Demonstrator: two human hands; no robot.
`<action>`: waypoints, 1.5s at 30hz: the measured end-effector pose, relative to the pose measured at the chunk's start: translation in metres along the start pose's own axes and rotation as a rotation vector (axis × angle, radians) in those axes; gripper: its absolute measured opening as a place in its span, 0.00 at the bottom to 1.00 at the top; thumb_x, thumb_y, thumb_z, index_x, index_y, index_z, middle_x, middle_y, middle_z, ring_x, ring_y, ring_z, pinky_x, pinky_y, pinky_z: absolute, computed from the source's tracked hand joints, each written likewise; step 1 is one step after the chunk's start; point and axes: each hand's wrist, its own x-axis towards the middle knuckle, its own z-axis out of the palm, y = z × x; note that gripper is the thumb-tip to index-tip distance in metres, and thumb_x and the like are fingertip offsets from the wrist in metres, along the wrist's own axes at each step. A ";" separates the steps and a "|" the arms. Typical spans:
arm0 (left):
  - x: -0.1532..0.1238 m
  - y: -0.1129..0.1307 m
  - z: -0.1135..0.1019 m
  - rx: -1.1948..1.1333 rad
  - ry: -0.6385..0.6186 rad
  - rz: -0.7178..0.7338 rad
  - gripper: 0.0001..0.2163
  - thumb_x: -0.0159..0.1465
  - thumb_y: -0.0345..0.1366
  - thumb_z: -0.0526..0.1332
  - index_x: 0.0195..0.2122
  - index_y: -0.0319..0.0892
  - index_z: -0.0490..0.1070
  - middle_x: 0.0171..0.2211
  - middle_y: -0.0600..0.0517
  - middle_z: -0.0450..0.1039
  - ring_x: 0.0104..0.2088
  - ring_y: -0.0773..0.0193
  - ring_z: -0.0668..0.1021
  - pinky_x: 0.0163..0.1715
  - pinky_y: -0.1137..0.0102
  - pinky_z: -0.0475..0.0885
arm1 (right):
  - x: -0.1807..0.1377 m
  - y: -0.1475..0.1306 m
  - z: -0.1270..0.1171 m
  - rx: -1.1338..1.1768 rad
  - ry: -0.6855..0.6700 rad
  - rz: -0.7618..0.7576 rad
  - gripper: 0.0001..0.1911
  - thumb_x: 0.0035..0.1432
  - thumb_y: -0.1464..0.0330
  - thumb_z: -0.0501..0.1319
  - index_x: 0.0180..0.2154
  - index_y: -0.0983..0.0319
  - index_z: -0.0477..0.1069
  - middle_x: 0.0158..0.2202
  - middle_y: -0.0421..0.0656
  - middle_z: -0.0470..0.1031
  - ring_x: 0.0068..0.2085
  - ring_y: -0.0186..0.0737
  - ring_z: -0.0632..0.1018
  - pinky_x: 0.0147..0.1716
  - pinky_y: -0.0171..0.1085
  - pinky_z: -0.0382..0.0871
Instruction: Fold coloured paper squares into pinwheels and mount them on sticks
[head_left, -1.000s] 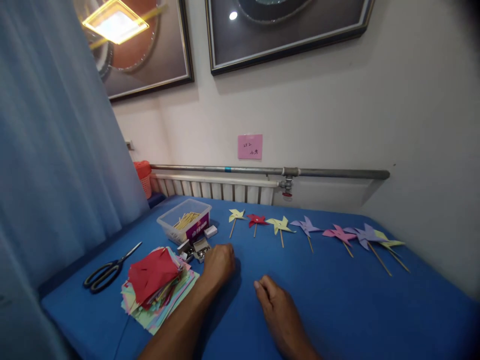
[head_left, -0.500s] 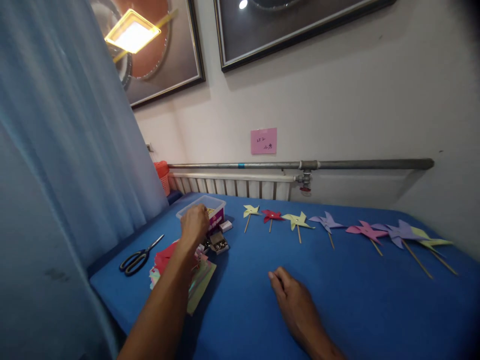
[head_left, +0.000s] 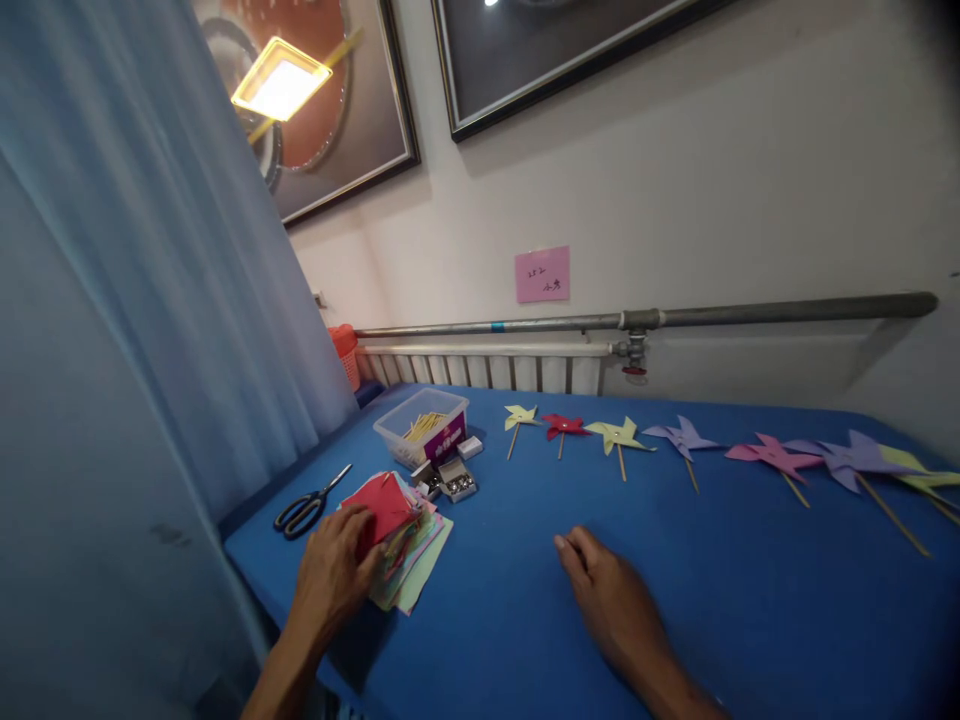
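Head view. My left grip, partly spread with thumb apart from bent fingers, touches the red paper atop the sheet stack, towards seven o'clock in the view. My right grip, at five o'clock, is loosely clenched upon the blue bench, its inside hidden.

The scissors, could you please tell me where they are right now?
In the head view, the scissors lie on the left side of the blue table, just beyond the left hand and left of the paper stack.
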 end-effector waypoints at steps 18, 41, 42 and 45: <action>0.019 0.009 -0.009 -0.203 0.309 -0.335 0.14 0.67 0.43 0.52 0.36 0.44 0.75 0.35 0.46 0.79 0.38 0.54 0.79 0.42 0.62 0.71 | 0.001 -0.003 -0.002 0.018 0.000 -0.012 0.19 0.63 0.52 0.46 0.25 0.55 0.55 0.18 0.36 0.63 0.22 0.39 0.67 0.26 0.37 0.51; 0.093 0.239 0.079 -1.986 -0.511 -0.582 0.19 0.46 0.44 0.76 0.25 0.40 0.67 0.20 0.57 0.69 0.20 0.70 0.70 0.22 0.74 0.66 | 0.010 0.012 -0.034 1.354 0.038 0.256 0.38 0.55 0.35 0.56 0.46 0.60 0.75 0.48 0.53 0.81 0.51 0.52 0.80 0.49 0.47 0.74; 0.086 0.243 0.086 -1.966 -0.500 -0.604 0.20 0.45 0.45 0.76 0.25 0.40 0.66 0.19 0.57 0.69 0.19 0.71 0.69 0.22 0.74 0.65 | 0.010 0.010 -0.034 1.377 0.021 0.223 0.36 0.55 0.36 0.58 0.47 0.59 0.76 0.48 0.52 0.81 0.52 0.53 0.80 0.49 0.47 0.74; 0.071 0.248 0.097 -1.901 -0.494 -0.632 0.22 0.45 0.49 0.75 0.25 0.41 0.66 0.19 0.57 0.68 0.19 0.70 0.69 0.22 0.73 0.65 | 0.012 0.008 -0.031 1.335 0.033 0.173 0.26 0.53 0.46 0.68 0.44 0.59 0.77 0.44 0.48 0.83 0.50 0.53 0.81 0.47 0.47 0.75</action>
